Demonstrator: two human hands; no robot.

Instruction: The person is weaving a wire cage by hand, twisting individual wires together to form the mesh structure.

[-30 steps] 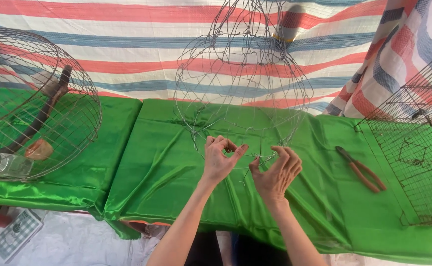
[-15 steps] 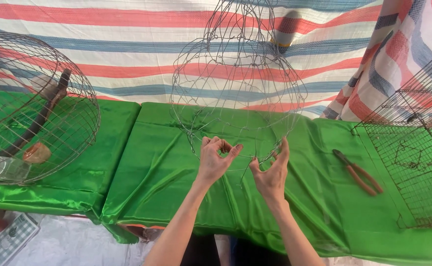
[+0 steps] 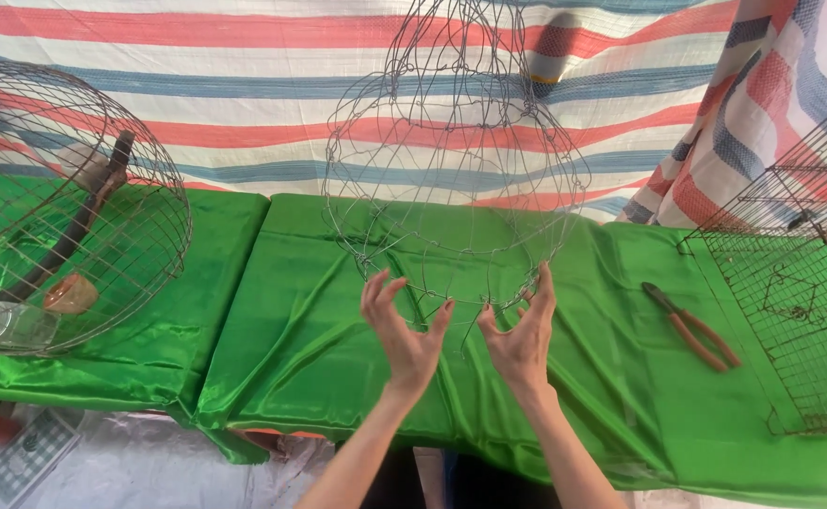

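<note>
An unfinished dome-shaped wire cage frame [image 3: 456,160] stands upright on the green cloth-covered table [image 3: 319,349], its loose lower wires hanging just above the cloth. My left hand [image 3: 404,325] is under the frame's bottom rim with its fingers spread, palm turned right, and it holds nothing. My right hand [image 3: 522,330] faces it a short way off, fingers also apart. The right hand's raised fingertip touches the lowest ring of wire. A few loose wire ends dangle between the two hands.
Red-handled pliers [image 3: 691,325] lie on the cloth to the right. A square mesh cage [image 3: 800,311] sits at the far right. At the left lies a round wire cage [image 3: 102,188] holding a dark stick [image 3: 74,226], an orange cup [image 3: 72,294] and a clear jar [image 3: 3,322]. A striped tarp hangs behind.
Both hands have let go of the lower wires they were pinching. They have dropped slightly and spread their fingers. The frame stays in place.
</note>
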